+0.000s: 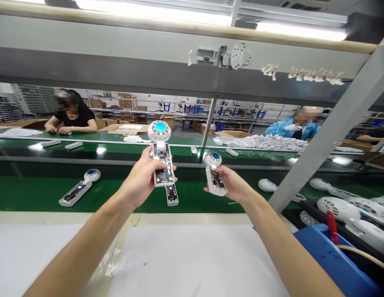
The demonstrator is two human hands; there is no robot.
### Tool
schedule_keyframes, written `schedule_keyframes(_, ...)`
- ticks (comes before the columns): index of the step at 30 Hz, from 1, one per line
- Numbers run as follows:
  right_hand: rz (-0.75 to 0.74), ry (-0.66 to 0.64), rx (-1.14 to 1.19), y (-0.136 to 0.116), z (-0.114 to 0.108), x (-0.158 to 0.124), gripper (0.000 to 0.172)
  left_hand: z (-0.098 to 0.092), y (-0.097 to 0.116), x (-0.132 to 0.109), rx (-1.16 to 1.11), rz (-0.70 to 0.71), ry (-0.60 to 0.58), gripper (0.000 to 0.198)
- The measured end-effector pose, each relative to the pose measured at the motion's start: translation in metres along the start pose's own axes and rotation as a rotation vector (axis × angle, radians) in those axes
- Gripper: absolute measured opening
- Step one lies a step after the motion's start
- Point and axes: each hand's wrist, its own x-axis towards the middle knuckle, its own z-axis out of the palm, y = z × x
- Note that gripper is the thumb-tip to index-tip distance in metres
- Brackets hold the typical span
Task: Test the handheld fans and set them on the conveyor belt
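Observation:
My left hand [141, 177] is closed around a white handheld device [163, 178], held upright with its thumb across the front. The device has a round vented head with a blue disc, and its open handle shows a circuit board. In my right hand [233, 183] is a similar device [217, 185], gripped by the side of its handle and tilted slightly. Behind and below my left hand, another open handle [172, 196] lies on the green conveyor belt [111, 194]; its upper part is hidden. Farther left on the belt rests one more such device [76, 193].
A slanted metal post [321, 119] rises at right. Near it stand a blue bin [334, 264] with a red-handled tool [332, 227] and several white devices [337, 208]. White sheeting [192, 255] covers the near table. Two people [74, 113] sit across the line, beside white parts [272, 142].

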Motion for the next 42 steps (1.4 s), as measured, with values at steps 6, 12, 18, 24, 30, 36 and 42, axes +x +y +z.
schedule_keyframes(6, 0.084, -0.260, 0.181, -0.013, 0.029, -0.044, 0.032, 0.007, -0.005, -0.003, 0.018, -0.049, -0.026, 0.072)
schedule_keyframes(12, -0.085, -0.322, 0.042, -0.012, 0.044, -0.064, 0.053, 0.007, -0.008, -0.006, 0.045, -0.041, -0.125, 0.069)
schedule_keyframes(18, -0.426, -0.262, -0.036, -0.011, 0.055, -0.080, 0.092, 0.011, -0.006, -0.010, 0.031, 0.037, -0.222, 0.070)
schedule_keyframes(24, -0.561, -0.252, -0.068, -0.010, 0.055, -0.084, 0.096, 0.009, -0.011, -0.009, 0.029, 0.095, -0.283, 0.076)
schedule_keyframes(30, -0.611, -0.246, -0.063, -0.008, 0.050, -0.081, 0.093, 0.009, -0.011, -0.011, 0.075, 0.053, -0.321, 0.084)
schedule_keyframes(36, -0.648, -0.247, -0.052, -0.006, 0.051, -0.081, 0.087, 0.011, -0.012, -0.012, 0.075, 0.055, -0.342, 0.087)
schedule_keyframes(42, -0.648, -0.291, -0.075, -0.010, 0.054, -0.089, 0.083, 0.011, -0.012, -0.012, 0.066, 0.071, -0.395, 0.081)
